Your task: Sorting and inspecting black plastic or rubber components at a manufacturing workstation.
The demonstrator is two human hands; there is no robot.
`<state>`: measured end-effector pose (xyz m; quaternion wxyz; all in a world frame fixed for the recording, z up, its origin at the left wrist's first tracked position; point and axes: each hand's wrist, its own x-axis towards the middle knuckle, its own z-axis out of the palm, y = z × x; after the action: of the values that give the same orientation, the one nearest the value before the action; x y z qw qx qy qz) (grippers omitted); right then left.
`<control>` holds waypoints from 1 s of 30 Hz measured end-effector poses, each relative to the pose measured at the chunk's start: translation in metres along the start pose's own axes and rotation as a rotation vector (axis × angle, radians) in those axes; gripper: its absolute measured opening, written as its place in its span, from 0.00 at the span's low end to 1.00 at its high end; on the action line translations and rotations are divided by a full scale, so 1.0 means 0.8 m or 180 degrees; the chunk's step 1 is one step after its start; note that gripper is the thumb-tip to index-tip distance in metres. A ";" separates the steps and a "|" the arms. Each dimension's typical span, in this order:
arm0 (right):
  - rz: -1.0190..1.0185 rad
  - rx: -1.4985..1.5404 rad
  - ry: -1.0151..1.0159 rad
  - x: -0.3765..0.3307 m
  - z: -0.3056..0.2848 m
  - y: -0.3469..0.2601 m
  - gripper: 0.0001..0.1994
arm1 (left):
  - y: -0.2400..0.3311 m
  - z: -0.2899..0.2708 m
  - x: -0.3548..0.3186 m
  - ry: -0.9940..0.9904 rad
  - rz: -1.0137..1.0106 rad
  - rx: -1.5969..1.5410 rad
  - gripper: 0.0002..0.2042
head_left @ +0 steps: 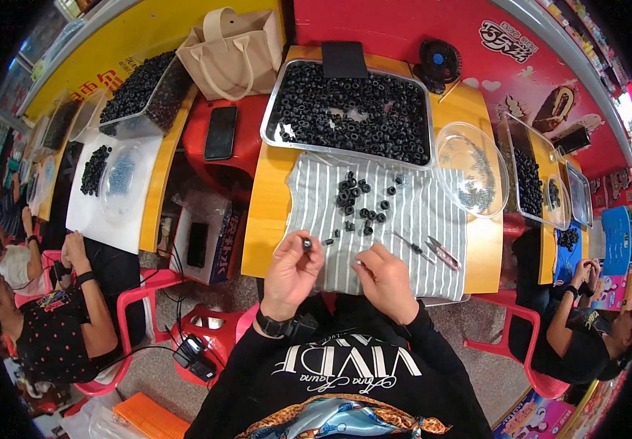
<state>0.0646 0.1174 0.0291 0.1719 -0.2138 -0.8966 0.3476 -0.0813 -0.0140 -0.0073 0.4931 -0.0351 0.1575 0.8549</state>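
Pinched between thumb and fingertips of the left hand (292, 272) is a small black ring (306, 242), held up just above the near edge of the striped cloth (418, 219). Right hand (387, 282) rests on the cloth with its fingers curled together near the tips; whether they grip anything I cannot tell, since whatever is there is too small and hidden by the fingers. More loose rings (356, 197) lie scattered on the cloth beyond the hands. Tweezers (412, 246) and small snips (443, 253) lie just right of the right hand. Farther back a metal tray (272, 110) is heaped with black rings, partly covered by a black pad (344, 58). A clear bowl (471, 170) stands right of the cloth; its contents are hard to make out. Seated people at both sides are cut off by the rim.
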 end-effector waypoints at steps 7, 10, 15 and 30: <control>-0.0265 -0.0492 -0.0041 0.040 0.030 -0.017 0.05 | 0.012 0.000 -0.002 0.0146 0.0120 0.0260 0.10; -0.0250 -0.0946 -0.0359 0.051 0.043 -0.018 0.04 | 0.006 -0.005 -0.003 0.0345 0.0126 0.0392 0.11; -0.0393 -0.0697 -0.0113 0.044 0.042 -0.013 0.04 | 0.001 -0.003 -0.003 0.0298 -0.0089 0.0314 0.11; 0.1019 0.3498 0.0310 -0.008 0.001 -0.003 0.05 | -0.041 0.019 -0.008 -0.0164 -0.0401 0.1311 0.11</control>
<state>0.0688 0.1122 0.0290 0.2441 -0.2419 -0.5318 0.7740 -0.0481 0.0006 0.0009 0.5462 0.0785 0.3138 0.7727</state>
